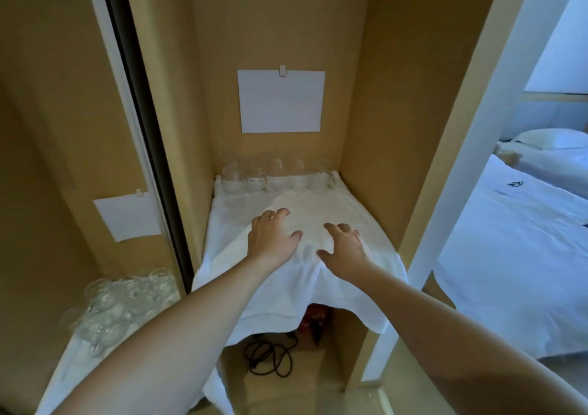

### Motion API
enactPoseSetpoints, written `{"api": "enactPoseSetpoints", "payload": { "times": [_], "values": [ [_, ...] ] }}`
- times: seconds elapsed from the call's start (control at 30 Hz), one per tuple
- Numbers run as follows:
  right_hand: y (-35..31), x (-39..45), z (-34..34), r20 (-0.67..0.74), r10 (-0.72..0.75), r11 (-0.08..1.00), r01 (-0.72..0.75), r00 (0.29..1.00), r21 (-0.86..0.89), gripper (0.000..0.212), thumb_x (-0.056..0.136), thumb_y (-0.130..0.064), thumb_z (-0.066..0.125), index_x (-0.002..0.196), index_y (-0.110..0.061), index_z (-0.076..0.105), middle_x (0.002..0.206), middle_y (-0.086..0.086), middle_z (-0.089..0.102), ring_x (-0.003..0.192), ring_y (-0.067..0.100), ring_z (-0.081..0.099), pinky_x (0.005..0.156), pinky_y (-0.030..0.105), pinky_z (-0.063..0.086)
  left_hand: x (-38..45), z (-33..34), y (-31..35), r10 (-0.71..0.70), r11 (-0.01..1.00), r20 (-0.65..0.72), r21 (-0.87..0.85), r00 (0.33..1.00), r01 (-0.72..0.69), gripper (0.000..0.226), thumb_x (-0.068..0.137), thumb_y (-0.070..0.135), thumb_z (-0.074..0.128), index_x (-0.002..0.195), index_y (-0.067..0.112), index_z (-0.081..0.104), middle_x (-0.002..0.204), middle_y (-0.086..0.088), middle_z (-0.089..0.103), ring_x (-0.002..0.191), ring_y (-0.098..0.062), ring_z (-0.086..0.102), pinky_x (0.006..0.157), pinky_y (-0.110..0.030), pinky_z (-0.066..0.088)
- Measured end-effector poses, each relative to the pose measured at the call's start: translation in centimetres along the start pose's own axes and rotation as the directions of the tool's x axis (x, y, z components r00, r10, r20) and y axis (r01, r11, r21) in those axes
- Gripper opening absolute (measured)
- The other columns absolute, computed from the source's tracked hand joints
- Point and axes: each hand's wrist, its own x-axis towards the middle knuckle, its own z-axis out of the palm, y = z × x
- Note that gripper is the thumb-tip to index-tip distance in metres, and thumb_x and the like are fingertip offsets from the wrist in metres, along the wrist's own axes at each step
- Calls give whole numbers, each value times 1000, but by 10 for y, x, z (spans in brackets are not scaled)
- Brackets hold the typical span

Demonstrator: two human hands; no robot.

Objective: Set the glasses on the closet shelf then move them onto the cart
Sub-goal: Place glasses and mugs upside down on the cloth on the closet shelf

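Glasses (pixel 280 175) line the cloth-covered shelf (pixel 241 223) behind both spread, empty hands (pixel 273 236).

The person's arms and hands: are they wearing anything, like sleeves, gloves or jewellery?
Nothing shows. Both forearms are bare with no sleeves in view, and the left hand and right hand have no gloves. No watch, bracelet or ring is visible.

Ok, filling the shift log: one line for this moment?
left hand: open, over cloth | right hand: open, over cloth | glasses: shelf back | held: nothing
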Motion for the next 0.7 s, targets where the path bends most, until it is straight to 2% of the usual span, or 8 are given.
{"api": "enactPoseSetpoints", "payload": {
  "times": [0.17, 0.33, 0.57, 0.7],
  "values": [
    [-14, -29, 9, 33, -36, 998, 34, 999, 58, 68, 97, -36, 62, 155, -19, 33, 151, 11, 39, 136, 36, 37, 111, 40, 34, -42, -12, -12, -11, 999, -45, 40, 999, 13, 61, 94, 44, 63, 148, 22, 45, 152, -4, 44, 142, -28, 33, 110, -42, 41],
    [-40, -56, 22, 68, -86, 995, 82, 994, 50, 68, 97, -40, 61, 155, -21, 32, 151, 9, 41, 136, 33, 38, 109, 42, 39, -77, -33, -36, -62, 997, -85, 48, 994, 66, 63, 94, 45, 63, 150, 25, 42, 152, -3, 43, 142, -27, 34, 110, -39, 38],
    [-99, -82, 47, 103, -152, 987, 145, 983, 70, 67, 98, -39, 60, 156, -21, 32, 152, 9, 40, 136, 33, 38, 110, 39, 35, -114, -71, -81, -131, 991, -108, 16, 985, 134, 60, 94, 44, 63, 147, 24, 45, 147, -4, 45, 140, -29, 36, 111, -45, 39],
    [-142, -93, 71, 117, -162, 985, 154, 980, 77, 65, 98, -38, 59, 155, -21, 33, 152, 9, 41, 135, 33, 40, 111, 38, 34, -135, -99, -119, -161, 986, -118, 25, 980, 165, 59, 95, 42, 64, 148, 23, 44, 147, -4, 46, 139, -29, 36, 109, -41, 38]
  ]
}}
